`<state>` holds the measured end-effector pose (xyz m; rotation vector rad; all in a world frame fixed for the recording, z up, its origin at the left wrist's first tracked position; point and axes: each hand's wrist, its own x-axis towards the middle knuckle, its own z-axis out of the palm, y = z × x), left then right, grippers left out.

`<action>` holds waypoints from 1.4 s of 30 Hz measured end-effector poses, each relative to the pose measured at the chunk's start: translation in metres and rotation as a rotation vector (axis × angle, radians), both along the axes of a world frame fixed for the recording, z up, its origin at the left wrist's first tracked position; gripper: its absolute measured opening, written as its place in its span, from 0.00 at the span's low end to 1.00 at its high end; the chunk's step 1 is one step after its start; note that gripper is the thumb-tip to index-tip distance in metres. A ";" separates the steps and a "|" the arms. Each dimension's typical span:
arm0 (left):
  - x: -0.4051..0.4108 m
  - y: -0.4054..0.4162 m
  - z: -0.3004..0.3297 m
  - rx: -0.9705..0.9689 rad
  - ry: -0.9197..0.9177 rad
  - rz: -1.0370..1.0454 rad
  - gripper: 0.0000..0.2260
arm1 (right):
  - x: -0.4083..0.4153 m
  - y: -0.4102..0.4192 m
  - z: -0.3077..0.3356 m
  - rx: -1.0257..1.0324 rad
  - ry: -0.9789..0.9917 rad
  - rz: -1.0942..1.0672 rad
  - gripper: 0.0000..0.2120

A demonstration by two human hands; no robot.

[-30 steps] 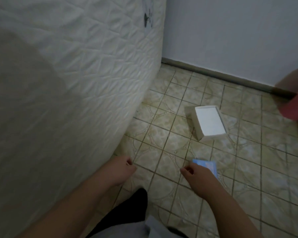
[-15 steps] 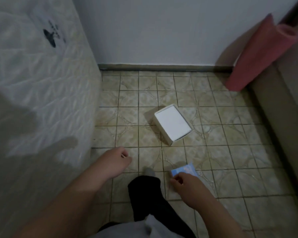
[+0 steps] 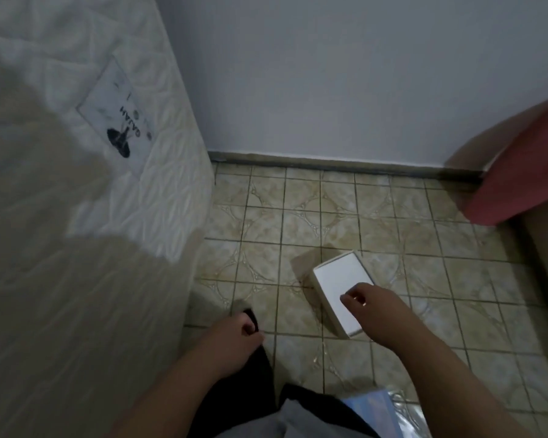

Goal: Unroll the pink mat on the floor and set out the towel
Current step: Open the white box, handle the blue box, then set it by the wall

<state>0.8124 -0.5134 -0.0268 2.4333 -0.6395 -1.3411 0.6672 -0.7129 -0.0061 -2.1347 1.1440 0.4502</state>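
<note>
One rolled pink mat (image 3: 519, 172) leans in the floor's (image 3: 424, 248) far right corner, untouched. Your right hand (image 3: 374, 306) and left hand (image 3: 234, 339) hang loosely curled, empty. Next, reach past the white box (image 3: 336, 279) for it.

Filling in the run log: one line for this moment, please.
rolled pink mat: leaning by wall, untouched | right hand: over white box, empty | left hand: empty | towel: unseen

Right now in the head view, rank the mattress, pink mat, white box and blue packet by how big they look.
1. Mattress, by far the largest.
2. Pink mat, though cut off by the frame edge.
3. White box and blue packet: unsure, since the hand covers part of the box, and an arm part of the packet.
</note>
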 end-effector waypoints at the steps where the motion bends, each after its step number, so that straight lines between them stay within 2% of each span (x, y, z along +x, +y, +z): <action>1: 0.014 -0.010 0.000 0.004 0.007 -0.026 0.12 | 0.009 -0.006 -0.002 -0.015 -0.005 -0.028 0.15; 3: 0.046 -0.034 -0.002 0.009 0.005 -0.085 0.12 | 0.022 -0.018 -0.005 -0.009 -0.021 -0.114 0.15; 6: 0.090 -0.076 0.008 0.010 -0.052 -0.279 0.10 | 0.034 -0.021 -0.004 0.011 -0.026 -0.281 0.16; 10: 0.117 -0.125 0.016 -0.022 -0.130 -0.490 0.07 | 0.029 -0.008 0.002 0.067 -0.094 -0.542 0.15; 11: 0.120 -0.125 0.023 -0.021 -0.142 -0.503 0.08 | 0.031 -0.002 -0.002 0.062 -0.076 -0.533 0.14; 13: 0.103 -0.214 0.020 0.002 -0.122 -0.795 0.08 | 0.001 0.027 -0.011 0.076 -0.039 -0.890 0.12; 14: 0.107 -0.215 0.020 0.015 -0.140 -0.814 0.08 | 0.005 0.033 -0.014 0.093 -0.061 -0.870 0.10; 16: 0.102 -0.223 0.025 -0.003 -0.107 -0.885 0.09 | 0.006 0.037 -0.018 0.113 -0.084 -1.016 0.07; 21: 0.075 -0.241 0.008 0.011 -0.128 -1.065 0.14 | -0.007 0.047 -0.038 0.104 -0.031 -1.148 0.10; 27: 0.060 -0.255 -0.020 0.004 -0.091 -1.080 0.08 | -0.026 0.051 -0.071 0.074 -0.069 -1.218 0.13; 32: 0.061 -0.283 -0.066 0.085 -0.111 -1.108 0.13 | -0.044 0.035 -0.115 0.071 -0.042 -1.290 0.17; 37: 0.067 -0.326 -0.152 0.195 -0.144 -1.150 0.12 | -0.063 0.004 -0.196 0.121 0.055 -1.348 0.21; 42: 0.056 -0.372 -0.260 0.124 -0.172 -1.090 0.10 | -0.075 -0.037 -0.292 0.114 0.055 -1.338 0.25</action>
